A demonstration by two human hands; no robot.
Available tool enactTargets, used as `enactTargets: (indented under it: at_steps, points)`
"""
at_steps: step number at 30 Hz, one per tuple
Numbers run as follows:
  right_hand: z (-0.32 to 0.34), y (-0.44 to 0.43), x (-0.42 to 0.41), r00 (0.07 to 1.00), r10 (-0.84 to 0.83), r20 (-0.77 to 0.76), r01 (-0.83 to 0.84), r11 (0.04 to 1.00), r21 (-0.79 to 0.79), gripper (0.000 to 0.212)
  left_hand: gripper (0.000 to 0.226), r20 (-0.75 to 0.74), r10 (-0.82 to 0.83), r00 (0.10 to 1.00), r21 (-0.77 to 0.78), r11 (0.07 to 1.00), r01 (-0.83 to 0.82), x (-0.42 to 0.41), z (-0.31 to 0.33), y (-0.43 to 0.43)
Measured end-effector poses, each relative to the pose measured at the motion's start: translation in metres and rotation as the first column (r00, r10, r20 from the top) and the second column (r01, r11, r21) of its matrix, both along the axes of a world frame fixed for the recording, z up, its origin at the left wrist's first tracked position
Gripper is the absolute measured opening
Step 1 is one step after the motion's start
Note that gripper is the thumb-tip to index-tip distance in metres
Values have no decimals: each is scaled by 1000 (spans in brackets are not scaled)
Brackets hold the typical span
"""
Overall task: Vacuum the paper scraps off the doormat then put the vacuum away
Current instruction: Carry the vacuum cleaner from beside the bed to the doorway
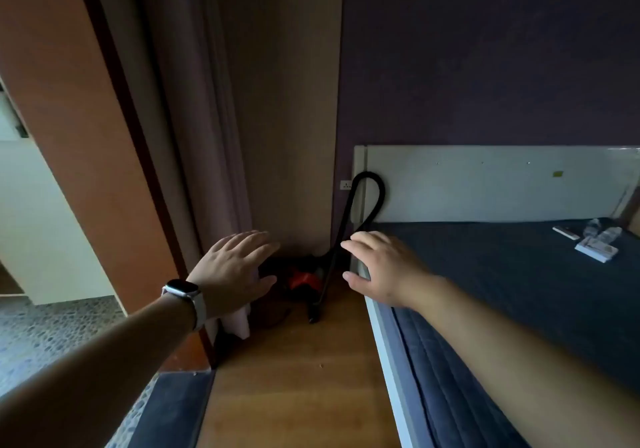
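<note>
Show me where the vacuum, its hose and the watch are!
vacuum (pixel 304 279): head view, on its red body, down in the corner.
hose (pixel 381 191): head view, on the right side of the black loop.
watch (pixel 180 289): head view, on its face, on the left wrist.

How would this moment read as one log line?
left hand: open, empty | right hand: open, empty | vacuum: floor corner beside bed | hose: looped against headboard

We note a dim room: purple wall (pixel 485 49) upper right, white headboard (pixel 485 187) and blue mattress (pixel 519 291) right, curtain (pixel 194 101) centre-left, wooden floor (pixel 294 378) below.
</note>
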State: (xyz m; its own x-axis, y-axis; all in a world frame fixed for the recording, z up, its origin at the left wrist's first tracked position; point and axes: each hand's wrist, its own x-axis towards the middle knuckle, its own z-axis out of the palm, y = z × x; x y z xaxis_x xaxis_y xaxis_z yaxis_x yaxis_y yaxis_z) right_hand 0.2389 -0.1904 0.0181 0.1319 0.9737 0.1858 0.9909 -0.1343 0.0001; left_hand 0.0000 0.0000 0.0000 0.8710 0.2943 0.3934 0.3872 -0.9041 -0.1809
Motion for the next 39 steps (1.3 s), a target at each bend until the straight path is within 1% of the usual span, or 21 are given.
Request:
enactTargets:
  at_steps: [4, 9, 13, 17, 20, 29, 32, 35, 39]
  points:
    - [-24, 54, 15, 998, -60, -21, 59, 997, -58, 64, 64, -62, -1, 998, -71, 997, -4, 22, -28, 61]
    - [-39, 129, 27, 995, -101, 8, 101, 983, -152, 64, 61, -26, -39, 999, -141, 989, 35, 46, -57, 141]
    - [-45, 181, 35, 990, -143, 6, 142, 979, -145, 63, 60, -31, -55, 998, -190, 981, 48, 64, -61, 195]
    - [-54, 216, 44, 986, -164, -6, 161, 974, -161, 65, 59, -21, -61, 998, -226, 973, 55, 75, -67, 231]
    - [-62, 239, 49, 987, -157, -11, 153, 971, -185, 74, 57, -28, -73, 997, -225, 972, 65, 81, -69, 254]
    - [-82, 306, 90, 990, -136, -24, 129, 973, -191, 73, 57, -77, -33, 996, -255, 967, 13, 109, -82, 314]
    - [-88, 334, 115, 995, -99, -31, 93, 982, -165, 72, 57, -96, -18, 995, -254, 967, -7, 130, -90, 334]
    - [-101, 367, 149, 996, -73, -49, 63, 984, -168, 65, 58, -131, 11, 991, -251, 967, -44, 160, -98, 357]
    - [-119, 413, 203, 994, -40, -98, 24, 987, -159, 67, 60, -167, 81, 983, -317, 939, -131, 214, -113, 384]
